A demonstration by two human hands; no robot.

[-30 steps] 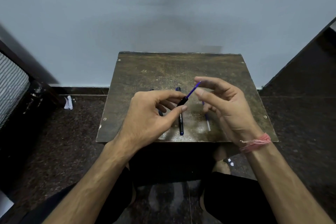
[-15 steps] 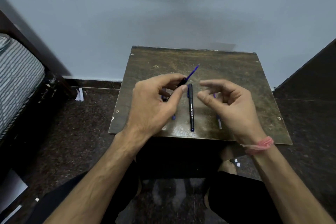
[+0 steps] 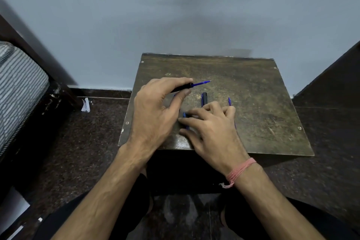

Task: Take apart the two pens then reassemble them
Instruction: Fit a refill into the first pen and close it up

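Note:
My left hand (image 3: 155, 111) grips a black pen barrel (image 3: 181, 88) with a blue refill (image 3: 201, 83) sticking out of its far end, held just above the small wooden table (image 3: 257, 103). My right hand (image 3: 212, 124) lies low on the table, its fingers reaching left onto a small blue pen part (image 3: 184, 115); whether they grip it I cannot tell. Under that hand lies a second black pen (image 3: 204, 98), only its far end showing. A loose blue refill (image 3: 229, 101) rests to the right, partly hidden by the hand.
The table stands against a pale wall (image 3: 175, 15). A striped mattress (image 3: 17, 84) on a dark frame is at the left. Dark speckled floor (image 3: 87, 138) surrounds the table, with a white scrap (image 3: 85, 105) near the skirting. My knees are below the table's front edge.
My right hand has dropped from beside the held pen down onto the table and reached left to the small blue part. My left hand keeps the barrel with the refill.

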